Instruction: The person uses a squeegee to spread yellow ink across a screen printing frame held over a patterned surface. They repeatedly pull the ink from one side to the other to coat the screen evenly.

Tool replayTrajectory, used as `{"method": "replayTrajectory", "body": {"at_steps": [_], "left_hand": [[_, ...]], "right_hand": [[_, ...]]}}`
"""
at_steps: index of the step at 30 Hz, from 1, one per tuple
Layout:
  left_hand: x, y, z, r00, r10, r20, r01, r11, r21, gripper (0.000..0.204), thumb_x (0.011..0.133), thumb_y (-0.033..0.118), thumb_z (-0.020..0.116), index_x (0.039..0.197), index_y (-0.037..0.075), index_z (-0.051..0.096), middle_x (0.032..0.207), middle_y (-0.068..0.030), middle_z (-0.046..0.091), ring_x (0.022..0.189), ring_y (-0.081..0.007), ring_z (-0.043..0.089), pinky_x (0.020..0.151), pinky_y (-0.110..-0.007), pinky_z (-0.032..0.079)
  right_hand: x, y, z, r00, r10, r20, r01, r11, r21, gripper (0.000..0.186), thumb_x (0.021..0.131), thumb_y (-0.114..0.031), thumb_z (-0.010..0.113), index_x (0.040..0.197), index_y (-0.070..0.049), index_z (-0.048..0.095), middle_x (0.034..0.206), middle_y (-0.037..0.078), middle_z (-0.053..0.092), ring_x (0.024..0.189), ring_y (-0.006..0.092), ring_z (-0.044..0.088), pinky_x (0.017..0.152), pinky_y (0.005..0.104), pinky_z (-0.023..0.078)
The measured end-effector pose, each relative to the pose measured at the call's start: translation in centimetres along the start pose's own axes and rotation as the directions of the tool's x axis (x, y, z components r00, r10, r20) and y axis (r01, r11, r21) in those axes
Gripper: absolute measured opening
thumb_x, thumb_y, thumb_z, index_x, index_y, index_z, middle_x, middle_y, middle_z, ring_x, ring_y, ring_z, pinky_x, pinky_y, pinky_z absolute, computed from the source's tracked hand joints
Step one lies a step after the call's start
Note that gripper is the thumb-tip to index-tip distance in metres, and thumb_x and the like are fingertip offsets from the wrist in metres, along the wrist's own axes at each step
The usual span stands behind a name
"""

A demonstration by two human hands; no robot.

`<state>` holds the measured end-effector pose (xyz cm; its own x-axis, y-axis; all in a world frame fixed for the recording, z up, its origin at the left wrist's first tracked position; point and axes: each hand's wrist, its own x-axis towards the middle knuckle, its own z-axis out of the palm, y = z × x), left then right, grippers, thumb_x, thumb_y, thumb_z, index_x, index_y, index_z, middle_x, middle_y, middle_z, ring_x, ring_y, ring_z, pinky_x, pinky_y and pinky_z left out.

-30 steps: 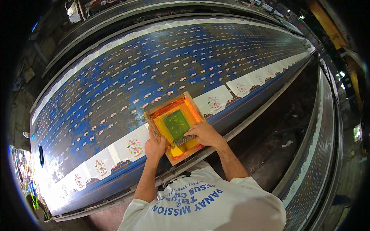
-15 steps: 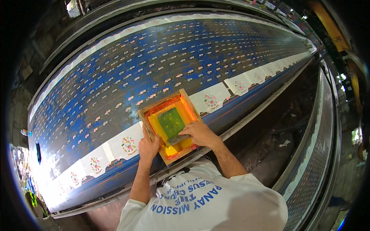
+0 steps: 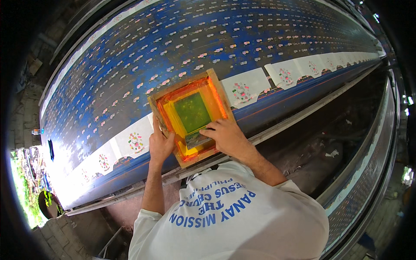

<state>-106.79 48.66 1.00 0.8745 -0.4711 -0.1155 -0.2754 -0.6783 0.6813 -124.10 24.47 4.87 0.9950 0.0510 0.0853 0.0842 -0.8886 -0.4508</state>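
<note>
A wooden screen-printing frame [image 3: 181, 85] lies over the near edge of the long table, its inner border stained orange and yellow around a green mesh window [image 3: 193, 113]. My left hand [image 3: 161, 144] grips the frame's left side, index finger stretched along the outside. Inside the frame, my right hand [image 3: 226, 135] is closed on a squeegee [image 3: 196, 141], a flat bar lying across the near end of the mesh. Part of the squeegee is hidden under the fingers. White fabric pieces with round colourful prints flank the frame: one on the left [image 3: 135, 141], another on the right [image 3: 242, 92].
The long blue-and-grey table [image 3: 130, 78] is dotted with rows of small printed marks. More white pieces [image 3: 312, 68] run along its near edge. A ledge [image 3: 299, 112] borders the table, and another printed table [image 3: 359, 182] stands at the right. White scraps [image 3: 332, 153] lie below.
The view has shifted, so the table and frame sit higher in the picture. The squeegee is slightly nearer the frame's near side. Both hands keep their holds.
</note>
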Motion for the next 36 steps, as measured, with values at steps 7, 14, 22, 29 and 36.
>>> {"method": "replayTrajectory", "body": {"at_steps": [7, 14, 22, 29, 36], "left_hand": [[2.7, 7.6, 7.7, 0.999, 0.042, -0.006, -0.042, 0.998, -0.045, 0.101, 0.095, 0.024, 0.075, 0.177, 0.008, 0.019, 0.084, -0.0241, 0.08, 0.077, -0.0469, 0.079, 0.068, -0.056, 0.063], [4.4, 12.8, 15.1, 0.999, -0.012, 0.05, 0.019, 0.991, -0.136, 0.104, 0.091, 0.022, 0.078, 0.177, 0.005, 0.021, 0.086, -0.021, 0.081, 0.075, -0.0357, 0.082, 0.067, -0.047, 0.065], [4.7, 12.9, 15.8, 0.996, -0.037, 0.08, 0.06, 0.947, -0.317, 0.101, 0.091, 0.01, 0.076, 0.177, 0.002, 0.024, 0.108, -0.0202, 0.085, 0.084, -0.0254, 0.084, 0.073, -0.038, 0.067], [4.4, 13.9, 15.6, 0.995, -0.066, 0.073, 0.084, 0.959, -0.272, 0.099, 0.091, 0.013, 0.077, 0.176, 0.001, 0.027, 0.105, -0.0207, 0.085, 0.083, -0.0275, 0.084, 0.074, -0.039, 0.067], [4.2, 12.2, 16.0, 0.999, 0.026, 0.022, -0.024, 0.994, -0.104, 0.098, 0.097, 0.027, 0.075, 0.175, -0.002, 0.025, 0.08, -0.0204, 0.079, 0.068, -0.0349, 0.079, 0.064, -0.044, 0.061]], "right_hand": [[-3.8, 8.2, -6.0, 0.996, 0.09, -0.001, -0.09, 0.996, 0.005, 0.06, 0.076, -0.005, 0.086, 0.135, -0.014, 0.079, 0.13, 0.009, 0.075, 0.122, 0.0326, 0.068, 0.109, 0.0452, 0.054], [-7.6, 15.9, -9.4, 0.996, 0.084, 0.037, -0.083, 0.996, -0.025, 0.059, 0.075, -0.007, 0.089, 0.133, -0.013, 0.079, 0.131, 0.009, 0.074, 0.124, 0.032, 0.066, 0.112, 0.0462, 0.053], [-8.4, 17.5, -8.3, 0.999, 0.048, 0.001, -0.048, 0.999, -0.005, 0.062, 0.074, -0.008, 0.092, 0.133, -0.013, 0.078, 0.135, 0.008, 0.072, 0.127, 0.0314, 0.065, 0.112, 0.0467, 0.054], [-8.3, 17.4, -8.6, 1.0, 0.025, 0.01, -0.025, 0.999, -0.024, 0.063, 0.074, -0.01, 0.093, 0.136, -0.013, 0.078, 0.132, 0.009, 0.072, 0.127, 0.0323, 0.064, 0.111, 0.0472, 0.054], [-6.4, 19.5, -7.8, 0.996, -0.014, -0.087, 0.019, 0.998, 0.054, 0.051, 0.087, -0.004, 0.074, 0.137, -0.015, 0.078, 0.131, 0.009, 0.074, 0.124, 0.0323, 0.067, 0.109, 0.0461, 0.054]]}}
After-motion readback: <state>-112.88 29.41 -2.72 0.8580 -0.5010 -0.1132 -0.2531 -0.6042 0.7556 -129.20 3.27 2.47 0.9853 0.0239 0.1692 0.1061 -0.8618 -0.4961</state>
